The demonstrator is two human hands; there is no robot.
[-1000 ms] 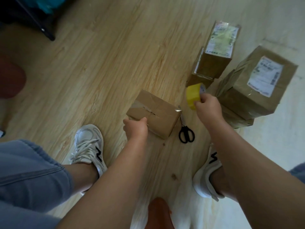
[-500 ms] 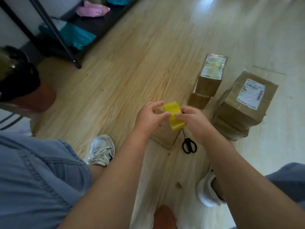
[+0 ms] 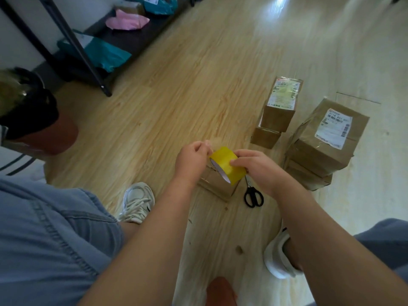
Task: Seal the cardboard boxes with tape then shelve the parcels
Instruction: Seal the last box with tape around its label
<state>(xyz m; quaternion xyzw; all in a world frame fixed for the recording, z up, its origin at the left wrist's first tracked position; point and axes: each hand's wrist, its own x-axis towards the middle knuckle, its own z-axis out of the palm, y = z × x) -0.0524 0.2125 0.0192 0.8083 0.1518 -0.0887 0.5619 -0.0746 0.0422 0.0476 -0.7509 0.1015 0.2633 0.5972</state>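
Head view: a yellow tape roll [image 3: 227, 165] with a white inner core is held above a plain brown cardboard box [image 3: 217, 185], which lies on the wood-grain plank floor [image 3: 176, 96]. The right hand [image 3: 256, 166] is clasped over the roll's glossy outer band, its fingers curled round it. The left hand [image 3: 192, 159] is raised at the roll's upper rim, its fingers pinched against it and blurred. Black-handled scissors [image 3: 253, 196] lie just beside the box. Taped, labelled parcels [image 3: 326, 140] are stacked farther right.
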